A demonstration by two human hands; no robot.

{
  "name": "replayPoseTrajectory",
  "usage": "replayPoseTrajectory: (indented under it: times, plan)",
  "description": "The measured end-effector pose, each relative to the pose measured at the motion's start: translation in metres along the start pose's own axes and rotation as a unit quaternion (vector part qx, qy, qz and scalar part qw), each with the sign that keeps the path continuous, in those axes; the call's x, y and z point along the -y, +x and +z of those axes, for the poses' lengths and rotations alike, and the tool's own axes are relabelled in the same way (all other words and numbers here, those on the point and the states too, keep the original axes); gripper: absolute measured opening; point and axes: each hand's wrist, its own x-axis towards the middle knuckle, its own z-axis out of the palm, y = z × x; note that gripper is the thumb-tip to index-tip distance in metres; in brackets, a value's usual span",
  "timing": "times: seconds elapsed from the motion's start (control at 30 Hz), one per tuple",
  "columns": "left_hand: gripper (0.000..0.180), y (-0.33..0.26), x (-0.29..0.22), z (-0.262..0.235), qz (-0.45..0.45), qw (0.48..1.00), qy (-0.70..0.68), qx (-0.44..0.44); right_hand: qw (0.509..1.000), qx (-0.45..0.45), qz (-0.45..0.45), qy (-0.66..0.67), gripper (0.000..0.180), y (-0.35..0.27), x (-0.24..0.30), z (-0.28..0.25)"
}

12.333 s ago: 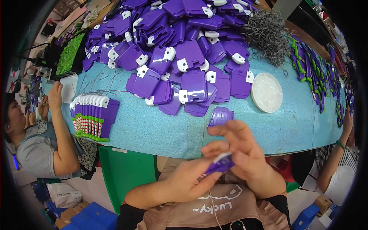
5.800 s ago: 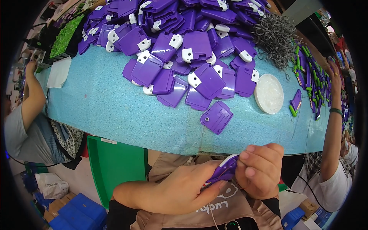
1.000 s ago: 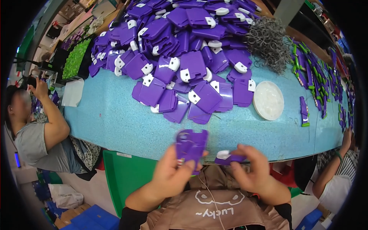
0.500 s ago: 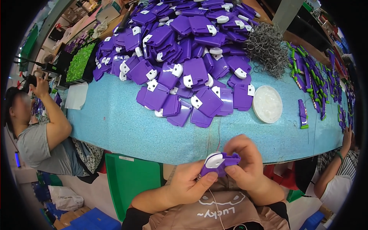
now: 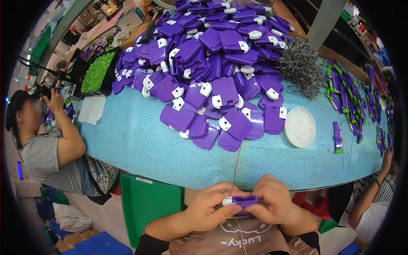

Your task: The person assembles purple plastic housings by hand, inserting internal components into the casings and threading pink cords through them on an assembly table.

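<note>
A small purple plastic case with a white corner piece (image 5: 247, 200) is held between my two hands, close to my apron. My left hand (image 5: 211, 205) grips the white end, its thumb along the near side. Around the purple end are the fingers of my right hand (image 5: 272, 200). The case is tilted so that a hollow purple edge faces up; part of it is hidden by my fingers. A thin cord (image 5: 236, 166) runs from the table down past my hands. Beyond them lies a large pile of similar purple cases with white corners (image 5: 228, 91).
On the blue table (image 5: 136, 144) stand a round white tub (image 5: 300, 127) and a heap of grey rings (image 5: 301, 68). Purple-and-green pieces (image 5: 350, 95) lie right; a black tray holds green bits (image 5: 97, 74). A green bin (image 5: 148, 208) sits below the edge. People work at both sides.
My hands have drawn nearer to my apron and closer together. The case has turned from showing its white face to showing its hollow edge. The view has shifted slightly.
</note>
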Motion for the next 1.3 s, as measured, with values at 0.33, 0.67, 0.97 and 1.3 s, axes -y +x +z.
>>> replayPoseTrajectory:
  times: [0.33,0.67,0.97,1.3]
  plan:
    - [0.027,-0.001,0.010,-0.002,-0.023,0.991,-0.109,-0.077,0.996,0.023,0.063,-0.060,0.027,0.001,0.004,0.005]
    - [0.032,-0.006,0.009,0.012,-0.157,0.824,-0.544,-0.019,0.977,-0.036,-0.050,0.205,0.078,0.024,0.000,0.012]
    - [0.032,0.004,0.023,-0.012,-0.111,0.767,-0.626,-0.087,0.940,-0.101,-0.041,0.324,0.118,0.022,-0.003,0.033]
    - [0.022,-0.029,0.036,-0.191,-0.134,0.808,0.453,-0.353,0.910,0.043,0.040,-0.412,0.060,0.011,0.001,0.043]
